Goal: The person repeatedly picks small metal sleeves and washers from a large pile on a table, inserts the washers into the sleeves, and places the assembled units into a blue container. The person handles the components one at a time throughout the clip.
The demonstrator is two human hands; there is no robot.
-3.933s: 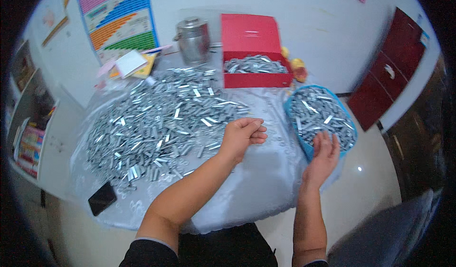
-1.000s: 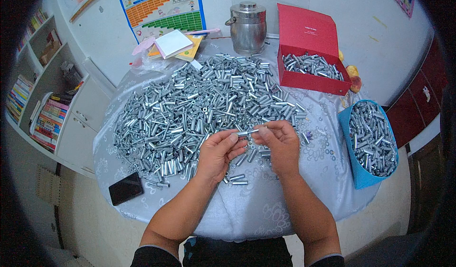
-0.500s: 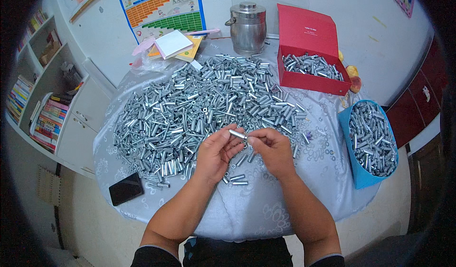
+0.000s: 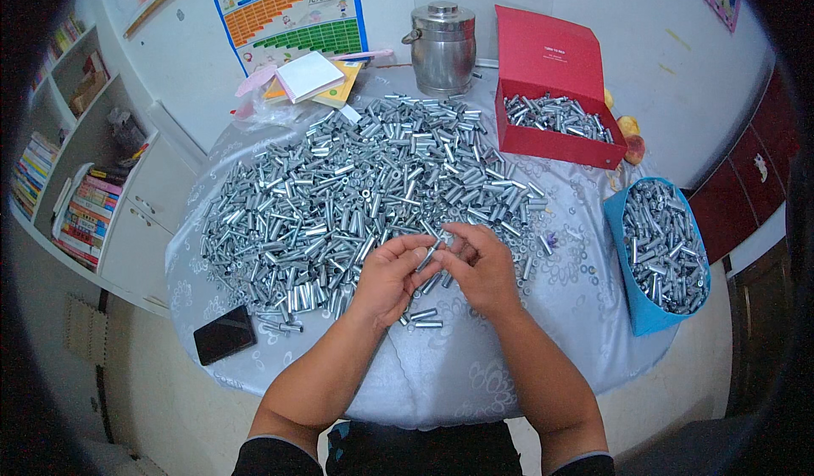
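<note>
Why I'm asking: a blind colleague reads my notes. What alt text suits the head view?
A person's left hand and right hand hold a metal tube over a covered table heaped with metal pieces. A red box and blue container of similar pieces stand at right.

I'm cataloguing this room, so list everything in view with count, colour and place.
Table: one, silvery-grey cloth, centre
Box: one, red, table's far right
Bin: one, blue, right
Metal pieces: uncountable, silver, on table, in box and bin
Canister: one, silver, table's far side
Phone: one, black, table's near left
Notepad: one, white, table's far left
Chart: one, multicoloured, back wall
Pictures: two, mixed, upper left and right
Bookcase: one, white, left
Books: many, mixed, in bookcase
Panelled unit: one, dark red, right
Held metal piece: one, silver, over heap
Left hand, right hand: two, bare, at held piece
</note>
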